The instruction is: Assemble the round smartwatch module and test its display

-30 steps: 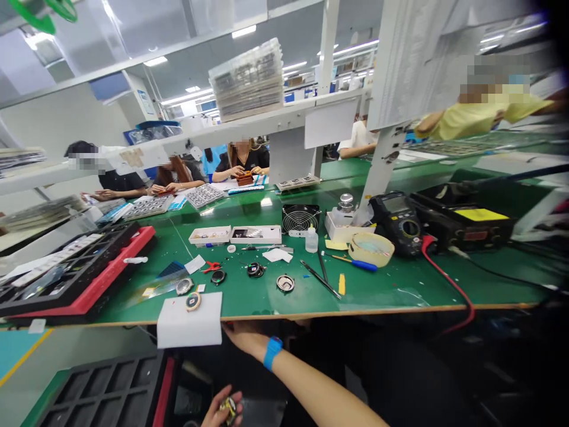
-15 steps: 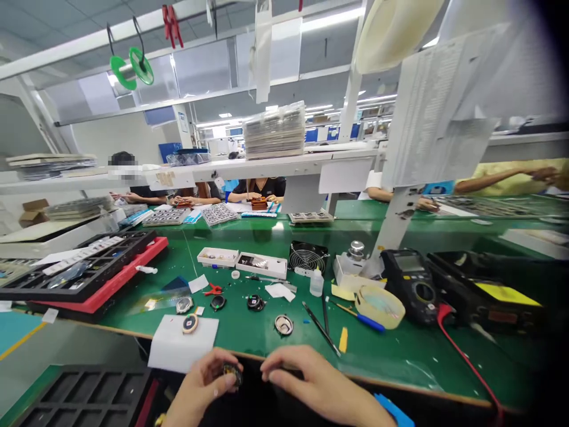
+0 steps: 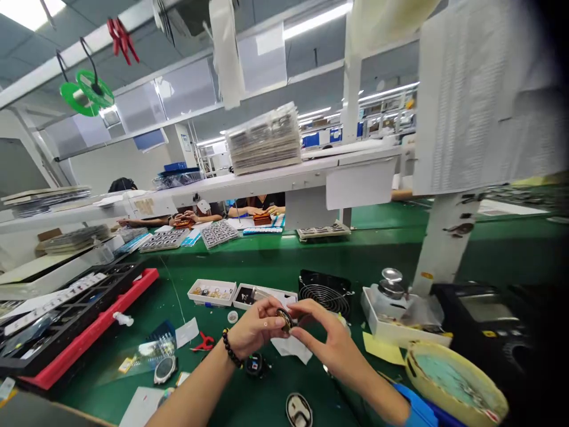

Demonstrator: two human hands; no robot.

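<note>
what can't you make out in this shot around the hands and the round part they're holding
- Round part: head view, mostly covered by the fingers of the left hand and right hand; its face is unreadable.
- Printed sheet: text blurred.
- Meter: darkened at the right edge.

Round part shiny metal; bench mat smooth green, slightly glossy.

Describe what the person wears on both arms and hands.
Both forearms are bare, with no sleeves or gloves. The left hand has a bracelet of dark round beads at the wrist. The right hand has a bright blue band on the wrist, partly cut off.
</note>
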